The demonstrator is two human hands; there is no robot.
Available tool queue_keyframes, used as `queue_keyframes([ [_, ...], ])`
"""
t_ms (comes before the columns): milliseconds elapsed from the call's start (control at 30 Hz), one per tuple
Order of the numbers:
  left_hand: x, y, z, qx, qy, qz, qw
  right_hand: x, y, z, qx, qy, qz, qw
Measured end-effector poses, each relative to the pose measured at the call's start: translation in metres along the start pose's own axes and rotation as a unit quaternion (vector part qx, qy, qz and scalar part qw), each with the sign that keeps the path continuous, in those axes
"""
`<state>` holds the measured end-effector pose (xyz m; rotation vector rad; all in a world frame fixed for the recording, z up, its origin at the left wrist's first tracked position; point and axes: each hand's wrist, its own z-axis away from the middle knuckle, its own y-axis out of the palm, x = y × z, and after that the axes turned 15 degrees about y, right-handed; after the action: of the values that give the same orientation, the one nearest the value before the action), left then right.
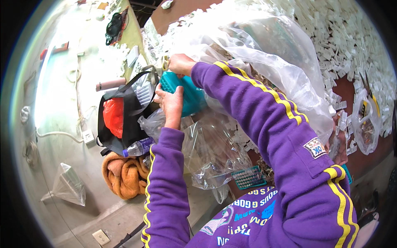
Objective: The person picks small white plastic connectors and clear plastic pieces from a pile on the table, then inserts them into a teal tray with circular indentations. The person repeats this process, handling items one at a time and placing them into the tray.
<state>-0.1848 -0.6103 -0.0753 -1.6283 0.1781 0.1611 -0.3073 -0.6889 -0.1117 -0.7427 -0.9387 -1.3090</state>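
A teal plastic basket [191, 97] with a grid of holes is tilted between my hands, left of centre. My left hand [170, 103] grips its near left side, thumb and fingers apart around the wall. At the basket's far edge, my right hand [181, 65] is closed; its fingertips are partly hidden, and I cannot make out what they hold. A pale band or strip [164, 62] shows beside those fingers. Clear plastic bags [211, 144] hang below the basket, and a large translucent bag [285, 53] lies beyond my right forearm.
Countless small white plastic pieces [343, 37] are heaped at the far right. A black bag [111, 144] with a red plastic bag [113, 115], a bottle [139, 146] and an orange cloth [124, 175] lie at left. Pliers [366, 99] stand near a small bag at right. Another teal tray [249, 177] lies near my body.
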Motion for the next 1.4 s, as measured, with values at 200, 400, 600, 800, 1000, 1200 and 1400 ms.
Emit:
queue_keyframes([
  [200, -0.002, -0.003, 0.006, -0.009, 0.009, 0.048, 0.999, 0.0, 0.001, 0.007, 0.011, 0.095, -0.144, 0.985],
  [400, -0.01, -0.01, 0.012, -0.001, -0.038, 0.093, 0.995, -0.002, 0.006, 0.016, 0.063, 0.144, -0.131, 0.979],
  [600, -0.01, -0.016, 0.012, 0.014, -0.049, 0.101, 0.994, 0.002, 0.008, 0.019, 0.039, 0.156, -0.098, 0.982],
  [800, -0.009, -0.014, 0.012, 0.001, -0.039, 0.116, 0.993, 0.002, 0.001, 0.021, 0.009, 0.067, 0.041, 0.997],
  [1000, -0.004, -0.01, 0.006, 0.009, -0.026, 0.085, 0.996, -0.002, -0.009, 0.025, 0.069, 0.115, -0.104, 0.985],
  [1200, 0.003, -0.004, 0.003, -0.011, 0.013, 0.087, 0.996, -0.004, -0.017, 0.024, 0.104, 0.146, -0.146, 0.973],
  [1400, 0.006, -0.002, 0.0, -0.001, 0.017, 0.061, 0.998, 0.001, -0.02, 0.022, 0.103, 0.149, -0.104, 0.978],
])
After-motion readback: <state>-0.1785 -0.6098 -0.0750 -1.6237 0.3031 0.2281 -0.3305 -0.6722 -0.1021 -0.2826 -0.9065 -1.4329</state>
